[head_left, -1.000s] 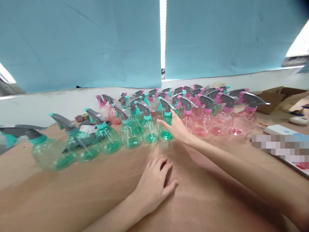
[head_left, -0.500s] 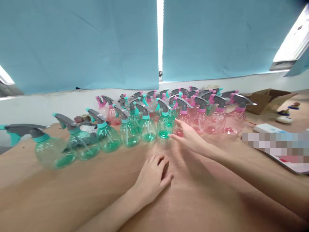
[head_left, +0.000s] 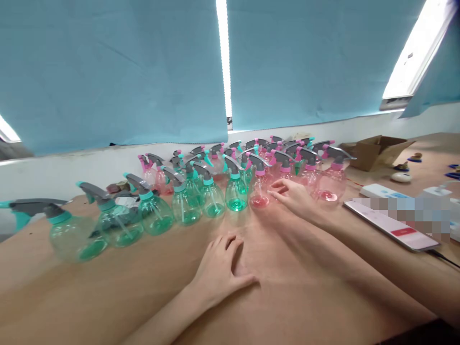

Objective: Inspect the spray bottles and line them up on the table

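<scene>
Spray bottles with grey trigger heads stand in a row across the table. My right hand (head_left: 294, 197) is open, fingers and thumb apart, just right of a pink spray bottle (head_left: 259, 189); whether the fingertips touch it I cannot tell. It partly hides another pink spray bottle (head_left: 284, 168) behind. Left of the nearer pink bottle stands a green spray bottle (head_left: 236, 191), with more green ones, such as a large green bottle (head_left: 77, 237), running to the left. My left hand (head_left: 221, 268) rests on the table in front of the row, palm down and empty, thumb spread.
Several more spray bottles crowd behind the front row. At right lie a phone (head_left: 390, 225), a white power strip (head_left: 381, 191) and a cable. An open cardboard box (head_left: 377, 153) stands farther back. Blue sheeting (head_left: 143, 72) hangs behind the table (head_left: 108, 297).
My right hand has moved rightward, from in front of the nearer pink bottle to its right side. My left thumb has spread wider. The view has turned slightly right.
</scene>
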Demonstrator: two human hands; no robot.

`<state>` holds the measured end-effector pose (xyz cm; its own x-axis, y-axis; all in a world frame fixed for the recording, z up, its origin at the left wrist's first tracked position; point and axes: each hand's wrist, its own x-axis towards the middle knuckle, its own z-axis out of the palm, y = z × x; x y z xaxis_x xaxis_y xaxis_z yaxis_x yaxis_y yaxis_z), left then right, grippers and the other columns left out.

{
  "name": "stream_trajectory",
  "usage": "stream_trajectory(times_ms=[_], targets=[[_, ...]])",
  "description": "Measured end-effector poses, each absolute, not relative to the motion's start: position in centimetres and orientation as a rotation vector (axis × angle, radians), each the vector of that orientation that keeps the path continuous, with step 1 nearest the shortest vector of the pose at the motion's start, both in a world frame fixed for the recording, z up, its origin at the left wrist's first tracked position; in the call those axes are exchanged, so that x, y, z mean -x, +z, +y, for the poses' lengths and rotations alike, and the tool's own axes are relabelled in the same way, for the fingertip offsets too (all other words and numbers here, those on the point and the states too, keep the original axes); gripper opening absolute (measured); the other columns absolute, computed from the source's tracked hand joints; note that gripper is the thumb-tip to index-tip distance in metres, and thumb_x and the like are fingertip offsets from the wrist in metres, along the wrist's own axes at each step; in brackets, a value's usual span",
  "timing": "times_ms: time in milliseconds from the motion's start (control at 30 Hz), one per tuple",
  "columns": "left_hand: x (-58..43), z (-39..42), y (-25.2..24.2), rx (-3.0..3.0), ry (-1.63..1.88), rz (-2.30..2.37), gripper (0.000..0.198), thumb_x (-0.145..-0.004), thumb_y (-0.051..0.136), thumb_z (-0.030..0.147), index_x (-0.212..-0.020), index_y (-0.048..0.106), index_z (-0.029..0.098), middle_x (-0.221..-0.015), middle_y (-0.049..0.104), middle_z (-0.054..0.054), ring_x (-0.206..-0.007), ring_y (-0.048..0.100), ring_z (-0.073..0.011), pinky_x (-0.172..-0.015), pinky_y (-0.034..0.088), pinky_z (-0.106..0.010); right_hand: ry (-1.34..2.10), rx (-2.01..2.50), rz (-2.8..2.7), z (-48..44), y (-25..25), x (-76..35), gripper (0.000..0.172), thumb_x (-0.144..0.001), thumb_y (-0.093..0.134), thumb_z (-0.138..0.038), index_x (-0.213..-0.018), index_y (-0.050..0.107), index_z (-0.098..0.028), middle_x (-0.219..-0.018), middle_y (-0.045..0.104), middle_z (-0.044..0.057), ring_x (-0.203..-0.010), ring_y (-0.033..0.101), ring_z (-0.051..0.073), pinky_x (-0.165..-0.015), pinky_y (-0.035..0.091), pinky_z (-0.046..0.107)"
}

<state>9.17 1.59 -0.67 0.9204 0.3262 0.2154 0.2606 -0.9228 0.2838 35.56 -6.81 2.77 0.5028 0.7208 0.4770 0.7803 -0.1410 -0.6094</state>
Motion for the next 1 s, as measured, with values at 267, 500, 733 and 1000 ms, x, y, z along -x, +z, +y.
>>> stream_trajectory(times_ms=[267,500,733,1000], targets=[[-10.2,1.4,-0.5,-2.805,0.411,0.453,0.044,-0.088,0.058,0.047,-0.121,0.056,0.018,-0.127,0.054,-0.013,-0.116,0.050,-0.0333,-0.096,0.042,-0.050,-0.168,2.019,-1.224,-4.0,3.4,-36.6,0.048,-0.083,0.061,-0.045,-0.118,0.059,-0.013,-0.118,0.066,0.014,-0.105,0.064,0.029,-0.088,0.049,0.042],[-12.1,1.5,-0.8,-2.803,0.397,0.444,0.041,-0.089,0.057,0.045,-0.121,0.056,0.018,-0.126,0.054,-0.013,-0.116,0.049,-0.0318,-0.097,0.041,-0.048,-0.138,2.135,-1.234,-1.9,2.9,-36.1,0.071,-0.081,0.059,-0.053,-0.135,0.044,-0.011,-0.132,0.057,0.019,-0.119,0.056,0.035,-0.091,0.046,0.044],[-14.3,2.0,-1.1,-2.831,0.423,0.453,0.033,-0.090,0.058,0.037,-0.117,0.056,0.020,-0.123,0.056,-0.013,-0.114,0.051,-0.0312,-0.095,0.043,-0.048,-0.108,2.231,-1.212,-3.4,3.4,-35.2,0.058,-0.082,0.054,-0.051,-0.128,0.047,-0.016,-0.125,0.060,0.015,-0.104,0.063,0.036,-0.080,0.048,0.046],[-16.6,2.3,-1.4,-2.819,0.480,0.381,0.029,-0.092,0.053,0.031,-0.120,0.054,0.021,-0.124,0.055,-0.011,-0.113,0.052,-0.0287,-0.095,0.044,-0.046,-0.118,2.147,-1.422,-10.9,4.3,-33.8,0.051,-0.080,0.057,-0.058,-0.114,0.054,-0.020,-0.107,0.066,0.010,-0.092,0.065,0.031,-0.069,0.050,0.041]])
